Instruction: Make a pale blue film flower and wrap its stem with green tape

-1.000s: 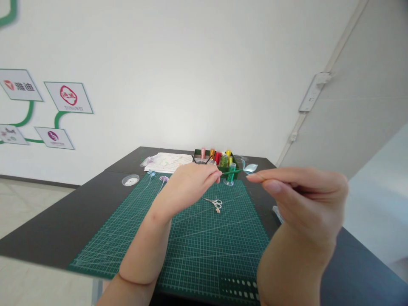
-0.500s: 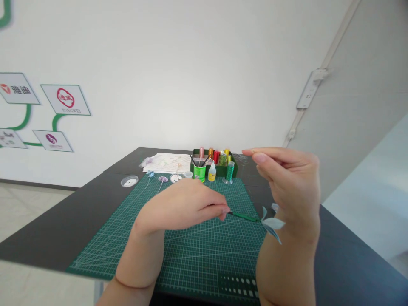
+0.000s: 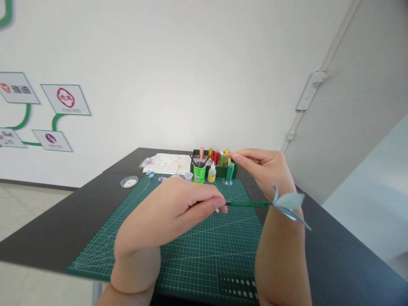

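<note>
My left hand (image 3: 178, 208) pinches the dark end of a flower stem (image 3: 248, 204) between thumb and fingertips. The stem lies level, pointing right, and is wrapped in green for most of its length. At its right end, pale blue petals (image 3: 289, 205) spread in front of my right forearm. Higher up and to the right, my right hand (image 3: 266, 168) is closed in a pinch, thumb against forefinger. Anything between those fingertips is too fine to make out. Beneath both hands lies the green cutting mat (image 3: 204, 255).
A dark green box (image 3: 235, 172) of coloured thread spools stands at the back, with a teal spool (image 3: 230, 172), a glue bottle (image 3: 212, 172) and a green can (image 3: 199, 173) of brushes before it. Further left are a blue flower (image 3: 150, 174), white paper (image 3: 168, 162) and a clear dish (image 3: 129, 182).
My right hand has moved left and slightly down, still pinched. The flower stem has risen, come level and shifted right. My left hand has turned a little and keeps its hold.
</note>
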`<state>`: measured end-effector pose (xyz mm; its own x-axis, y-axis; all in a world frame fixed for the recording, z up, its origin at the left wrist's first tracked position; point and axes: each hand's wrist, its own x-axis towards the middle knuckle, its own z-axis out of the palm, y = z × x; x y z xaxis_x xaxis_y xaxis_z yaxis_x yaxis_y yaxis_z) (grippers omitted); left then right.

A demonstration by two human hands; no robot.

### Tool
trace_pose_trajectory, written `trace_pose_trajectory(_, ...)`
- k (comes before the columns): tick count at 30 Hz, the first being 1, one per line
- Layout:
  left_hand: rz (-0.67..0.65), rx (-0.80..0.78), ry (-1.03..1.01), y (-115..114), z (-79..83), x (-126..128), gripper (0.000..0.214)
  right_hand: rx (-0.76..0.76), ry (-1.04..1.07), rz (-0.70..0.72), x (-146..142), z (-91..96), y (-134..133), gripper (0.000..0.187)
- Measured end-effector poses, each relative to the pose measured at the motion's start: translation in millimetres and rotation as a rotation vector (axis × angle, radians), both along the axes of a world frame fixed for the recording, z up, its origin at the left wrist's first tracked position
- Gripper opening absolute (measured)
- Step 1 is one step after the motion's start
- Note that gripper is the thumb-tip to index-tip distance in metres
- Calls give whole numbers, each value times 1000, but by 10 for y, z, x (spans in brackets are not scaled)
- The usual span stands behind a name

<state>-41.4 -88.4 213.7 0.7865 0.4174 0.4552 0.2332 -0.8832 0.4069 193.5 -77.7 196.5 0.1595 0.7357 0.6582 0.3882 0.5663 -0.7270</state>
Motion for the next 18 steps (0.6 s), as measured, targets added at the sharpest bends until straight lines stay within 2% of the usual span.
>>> trace_pose_trajectory(5,270,-41,-320,-30,-3,-14,31,-79,-118,-5,27,-46,57,14)
trace_pose_trajectory(8,360,-86,-532,47,-31,27,28,-136,-166,6,2,-41,42,17)
trace_pose_trajectory(12,363,-132,-693,178,-59,80,17,-141,-178,30,-39,-14,17,17)
trace_pose_trajectory(18,250,-199,-727,281,-76,121,24,-106,-166,72,-25,-26,32,14)
